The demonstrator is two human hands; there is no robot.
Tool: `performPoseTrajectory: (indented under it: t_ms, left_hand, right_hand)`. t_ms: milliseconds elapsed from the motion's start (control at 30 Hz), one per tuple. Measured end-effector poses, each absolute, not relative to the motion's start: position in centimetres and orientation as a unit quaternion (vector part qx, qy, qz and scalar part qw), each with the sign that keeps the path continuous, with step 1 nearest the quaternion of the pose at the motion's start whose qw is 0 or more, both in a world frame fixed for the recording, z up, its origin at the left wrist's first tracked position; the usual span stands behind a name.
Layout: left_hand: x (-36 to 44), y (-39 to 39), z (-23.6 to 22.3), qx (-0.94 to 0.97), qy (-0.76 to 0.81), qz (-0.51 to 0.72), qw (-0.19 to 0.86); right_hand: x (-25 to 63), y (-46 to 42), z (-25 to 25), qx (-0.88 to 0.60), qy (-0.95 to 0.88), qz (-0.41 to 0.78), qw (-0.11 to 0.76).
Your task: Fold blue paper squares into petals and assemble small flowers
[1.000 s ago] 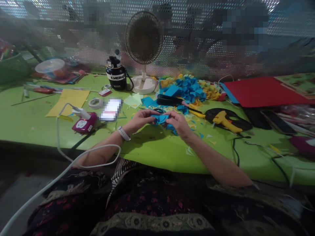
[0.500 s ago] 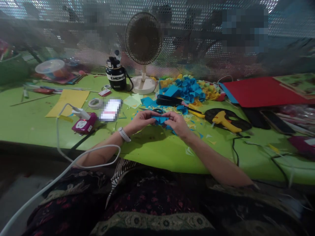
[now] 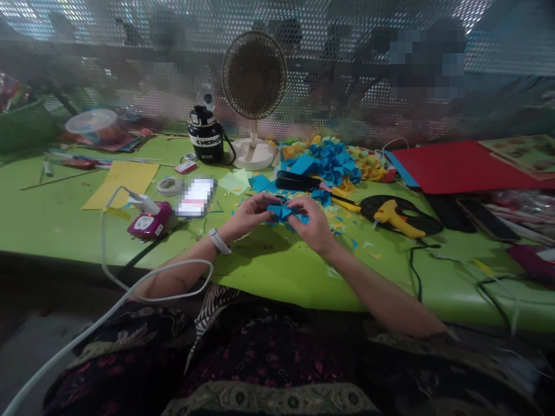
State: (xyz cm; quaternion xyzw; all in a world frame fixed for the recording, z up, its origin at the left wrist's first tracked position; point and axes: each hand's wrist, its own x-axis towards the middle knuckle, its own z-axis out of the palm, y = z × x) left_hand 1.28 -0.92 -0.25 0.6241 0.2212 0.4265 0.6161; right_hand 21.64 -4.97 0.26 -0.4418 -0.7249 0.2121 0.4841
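A small folded piece of blue paper [image 3: 281, 212] is held between my two hands above the green table [image 3: 269, 268]. My left hand [image 3: 252, 212] pinches its left side with thumb and fingers; a white watch is on that wrist. On the other side, my right hand [image 3: 311, 221] grips the paper with fingers bent round it. Blue and yellow paper scraps lie under and around the hands. Just beyond them is a dark-handled tool [image 3: 298, 180], perhaps scissors or pliers. A heap of folded blue paper pieces [image 3: 333, 162] sits farther back.
A yellow glue gun [image 3: 396, 218] rests on a black holder at right, near red sheets [image 3: 468, 164]. To the left are a lit phone [image 3: 196, 196], a tape roll [image 3: 169, 185] and a purple power adapter [image 3: 150, 221] with a white cable. A fan [image 3: 254, 75] and bottle [image 3: 205, 136] stand behind.
The fingers have shifted slightly on the blue paper, and the right fingers sit a little more apart from the left ones. The view has tilted up slightly.
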Motion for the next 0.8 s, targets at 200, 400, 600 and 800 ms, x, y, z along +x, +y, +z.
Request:
performPoseTrajectory:
  t_ms: [200,400,600,800]
  left_hand:
    - [1.42,-0.9,-0.43,0.652,0.232,0.455,0.56]
    - [1.57,-1.4,-0.16,0.628,0.215,0.465,0.586]
    - [1.69,-1.56,-0.08,0.589,0.213,0.476,0.618]
    - [1.71,-1.73,0.03,0.582,0.225,0.474,0.622]
  right_hand:
    - [21.76,-4.77,0.41,-0.423,-0.752,0.16,0.479]
    - [21.66,-5.0,0.69,-0.407,-0.753,0.131,0.5]
    - [21.43,-5.27,0.4,-0.409,-0.75,0.138,0.501]
    - [21.26,-5.26,0.15,-0.404,-0.744,0.155,0.509]
